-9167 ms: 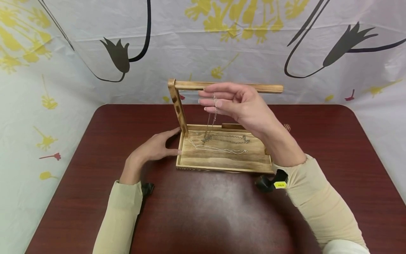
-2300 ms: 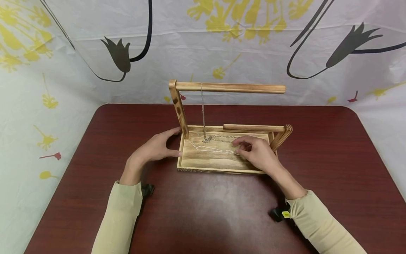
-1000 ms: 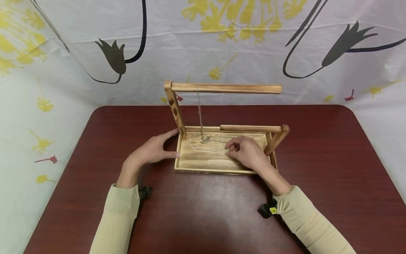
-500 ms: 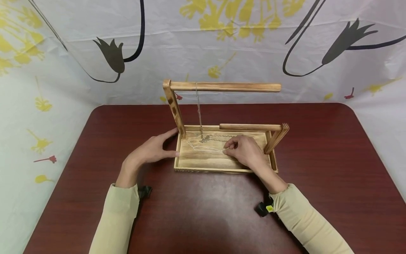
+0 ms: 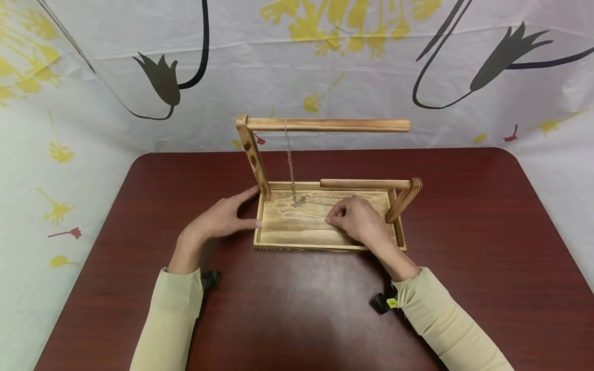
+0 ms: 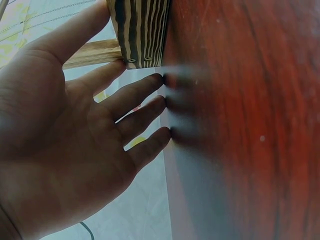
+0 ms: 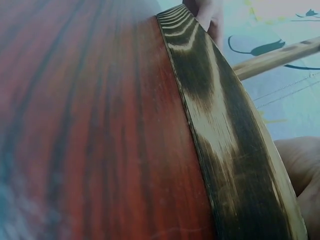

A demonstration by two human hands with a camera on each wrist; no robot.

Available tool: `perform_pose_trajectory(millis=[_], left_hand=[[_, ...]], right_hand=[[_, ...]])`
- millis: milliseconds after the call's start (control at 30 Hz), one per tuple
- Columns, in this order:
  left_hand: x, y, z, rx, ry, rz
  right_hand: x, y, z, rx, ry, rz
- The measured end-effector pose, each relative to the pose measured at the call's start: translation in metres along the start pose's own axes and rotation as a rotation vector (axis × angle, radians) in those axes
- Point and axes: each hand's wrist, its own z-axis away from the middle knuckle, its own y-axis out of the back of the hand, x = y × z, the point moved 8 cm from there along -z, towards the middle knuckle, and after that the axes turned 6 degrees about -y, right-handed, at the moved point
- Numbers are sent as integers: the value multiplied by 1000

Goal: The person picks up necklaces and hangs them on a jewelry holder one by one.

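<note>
A wooden jewelry stand with a shallow tray sits on the table. My left hand steadies the tray's left end, thumb and forefinger against it; in the left wrist view the other fingers extend straight to the tabletop. Inside the tray, my right hand pinches the right end of a pale, thin necklace between thumb and fingertips. Behind it lies a darker chain necklace, its right part hidden by that hand. One fine necklace hangs over the upper rail, near the left post.
A lower, shorter rail runs along the back, held by a slanted post at the right. The dark red table ends at a patterned cloth backdrop.
Earliest, my right hand held a chain up at the upper rail; it now hangs there. That hand came down to the pale necklace and has edged left. My left hand stays at the tray's end.
</note>
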Motion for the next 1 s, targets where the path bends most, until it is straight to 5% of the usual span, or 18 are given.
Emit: perform_pose_trajectory(millis=[633, 1000], left_hand=[[0, 1, 2, 6, 3, 1], [1, 1, 1, 1, -3, -4]], right_hand=[[-6, -3, -2, -30, 89, -24], [-5, 4, 2, -25, 68, -97]])
